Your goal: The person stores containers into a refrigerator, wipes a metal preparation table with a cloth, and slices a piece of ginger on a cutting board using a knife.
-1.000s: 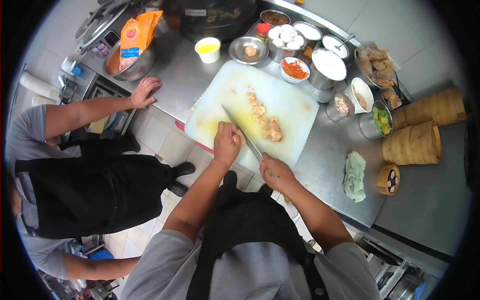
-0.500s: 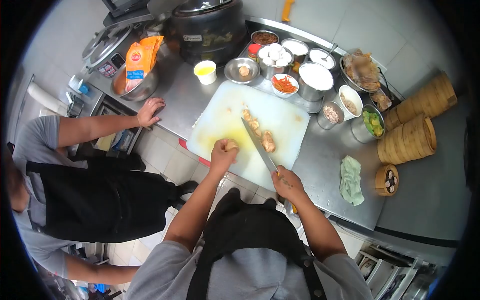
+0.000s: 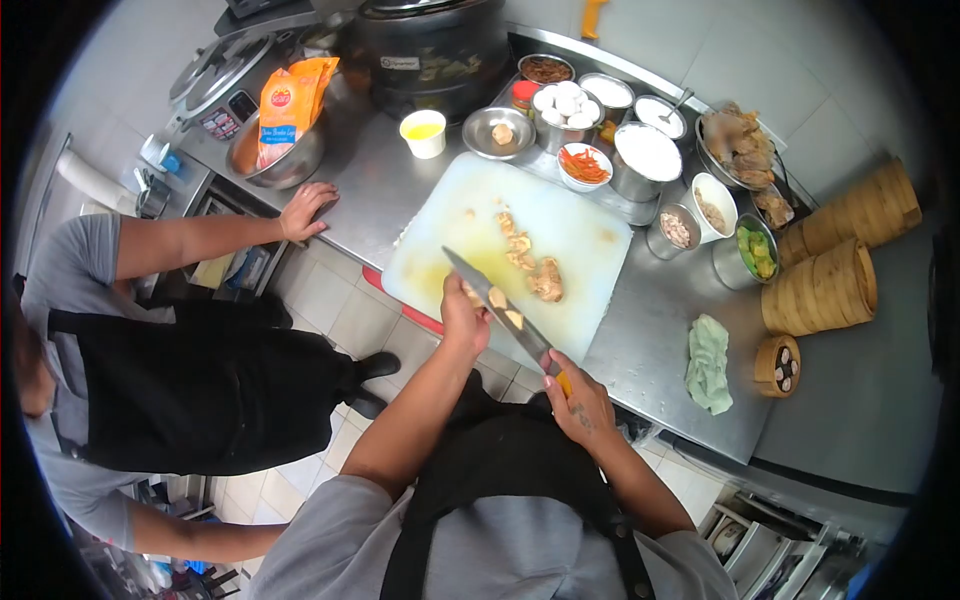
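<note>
My right hand [image 3: 582, 408] grips the yellow handle of a long kitchen knife [image 3: 530, 340]. Its blade points up and left, passing close to my left hand [image 3: 466, 318]. Small pale slices [image 3: 515, 319] lie on the flat of the blade. The fingers of my left hand are closed around a tan food piece, mostly hidden behind the blade. Beyond the knife, several knobbly tan-brown pieces [image 3: 546, 281], perhaps ginger, lie in a row on the white cutting board [image 3: 590, 220], which has a yellow stain.
A co-worker's hand [image 3: 306, 211] rests on the counter edge at left. Behind the board stand a white cup [image 3: 423, 138], a metal plate [image 3: 490, 147] and several ingredient containers. Bamboo steamers [image 3: 822, 288] and a green cloth [image 3: 708, 364] are at right.
The knife has come off the board pieces and moved left, nearer my left hand. Pale slices now show on its blade. The view has shifted slightly.
</note>
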Demonstrator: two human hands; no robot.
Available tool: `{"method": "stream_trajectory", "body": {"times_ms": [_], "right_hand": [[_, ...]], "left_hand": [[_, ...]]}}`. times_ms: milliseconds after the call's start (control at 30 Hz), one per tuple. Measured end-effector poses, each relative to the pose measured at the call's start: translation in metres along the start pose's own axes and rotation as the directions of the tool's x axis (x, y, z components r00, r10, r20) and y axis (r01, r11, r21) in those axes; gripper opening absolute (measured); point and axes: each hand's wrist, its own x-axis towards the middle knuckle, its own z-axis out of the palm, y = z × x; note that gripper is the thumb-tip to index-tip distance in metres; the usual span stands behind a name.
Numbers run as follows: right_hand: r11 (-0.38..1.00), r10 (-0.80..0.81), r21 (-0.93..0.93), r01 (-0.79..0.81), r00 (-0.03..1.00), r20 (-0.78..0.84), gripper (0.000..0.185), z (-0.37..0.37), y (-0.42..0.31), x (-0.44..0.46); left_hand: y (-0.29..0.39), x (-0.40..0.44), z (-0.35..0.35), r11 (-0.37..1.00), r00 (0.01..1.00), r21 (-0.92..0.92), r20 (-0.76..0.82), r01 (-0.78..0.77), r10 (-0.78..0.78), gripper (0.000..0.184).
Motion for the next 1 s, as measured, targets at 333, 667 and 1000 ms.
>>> {"method": "stream_trajectory", "body": {"times_ms": [333, 667, 1000], "right_hand": [[0.997, -0.043, -0.061, 0.045, 0.998, 0.044, 0.045, -0.010, -0.002, -0.017], [0.976, -0.008, -0.216, 0.020, 0.998, 0.056, 0.045, -0.014, -0.008, -0.013], [0.994, -0.088, 0.064, 0.093, 0.993, -0.078, 0.042, 0.025, 0.010, 0.053]], "left_hand": [[0.010, -0.003, 0.015, 0.991, 0.993, -0.113, -0.107, -0.068, 0.055, 0.035], [-0.007, 0.009, 0.008, 0.995, 0.997, -0.087, -0.063, -0.046, 0.040, 0.031], [-0.009, -0.002, -0.003, 0.995, 0.994, 0.103, -0.109, 0.020, -0.009, 0.030]]}}
